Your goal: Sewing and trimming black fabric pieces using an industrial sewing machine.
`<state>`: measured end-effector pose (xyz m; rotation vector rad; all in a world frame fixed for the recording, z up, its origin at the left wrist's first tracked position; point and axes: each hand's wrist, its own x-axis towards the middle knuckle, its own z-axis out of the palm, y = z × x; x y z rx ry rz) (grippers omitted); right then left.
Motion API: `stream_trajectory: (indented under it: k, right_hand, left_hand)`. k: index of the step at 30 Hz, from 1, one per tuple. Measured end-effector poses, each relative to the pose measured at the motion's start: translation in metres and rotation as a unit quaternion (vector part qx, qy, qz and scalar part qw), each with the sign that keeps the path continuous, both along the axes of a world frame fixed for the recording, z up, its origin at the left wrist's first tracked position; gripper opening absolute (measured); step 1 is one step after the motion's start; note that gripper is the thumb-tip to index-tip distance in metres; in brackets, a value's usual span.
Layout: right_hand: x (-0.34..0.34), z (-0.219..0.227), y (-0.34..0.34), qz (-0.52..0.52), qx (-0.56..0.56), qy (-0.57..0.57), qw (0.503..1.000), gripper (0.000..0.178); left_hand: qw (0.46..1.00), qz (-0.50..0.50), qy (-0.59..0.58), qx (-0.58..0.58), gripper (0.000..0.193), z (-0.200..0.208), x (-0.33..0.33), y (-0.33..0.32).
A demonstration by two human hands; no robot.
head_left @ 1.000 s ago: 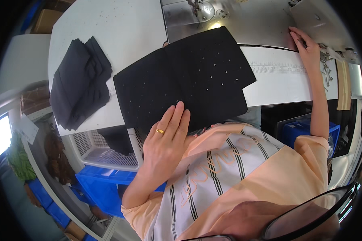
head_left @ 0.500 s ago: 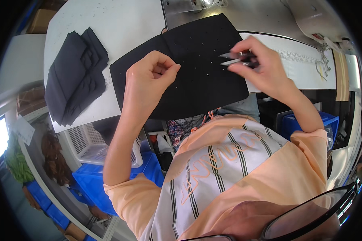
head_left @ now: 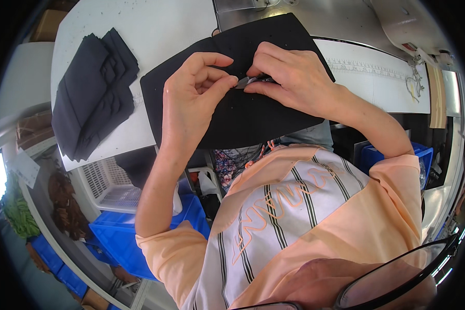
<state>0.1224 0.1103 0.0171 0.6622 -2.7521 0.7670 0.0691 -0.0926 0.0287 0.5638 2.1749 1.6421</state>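
Note:
A black cloth piece [head_left: 191, 124] lies across the white table's near edge and reaches over my lap. My right hand [head_left: 294, 77] is closed round a pair of thread snips [head_left: 250, 81], whose blades point left over the cloth. Right at the blade tips is my left hand [head_left: 194, 88]. Its thumb presses towards the bent middle fingers, while the index finger is lifted away. Anything pinched there is too small to make out. To the left rests a stack of folded black cloth pieces [head_left: 95, 98].
The white table [head_left: 160, 26] carries a printed ruler scale [head_left: 367, 67] on its right part. Behind is a metal machine bed [head_left: 325, 23]. Below the table at left, a white plastic basket [head_left: 108, 186] sits on a blue bin [head_left: 124, 232]. Another blue bin [head_left: 423, 152] stands at right.
My right hand has brought the snips leftward to my left hand's fingertips. The left index finger has lifted from the thumb. The cloth's far right edge has shifted outward to the right.

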Motion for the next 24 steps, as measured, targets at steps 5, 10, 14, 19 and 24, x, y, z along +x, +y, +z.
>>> stream_trajectory:
  k: [5,10,14,19,24]
  right_hand:
    - [-0.002,-0.004,-0.003,0.011,0.032,0.037,0.999,0.024]
    - [-0.001,-0.002,0.008,-0.021,0.003,0.027,0.999,0.024]
    - [0.008,0.004,0.022,-0.078,-0.009,-0.037,0.996,0.025]
    - [0.011,-0.003,0.012,0.014,-0.03,0.007,0.999,0.024]
    - [0.007,-0.005,0.005,0.011,-0.012,0.014,1.0,0.024]
  left_hand:
    - [1.0,0.002,-0.02,0.014,0.018,-0.004,0.001,0.002]
    - [0.979,-0.016,-0.184,0.086,0.016,0.031,0.015,-0.035]
    - [0.964,-0.093,-0.022,-0.249,0.015,0.048,0.055,-0.083]
    - [0.919,0.077,0.293,-0.254,0.02,0.005,0.104,-0.069]
    - [0.9,0.045,0.373,-0.222,0.023,-0.015,0.095,-0.031]
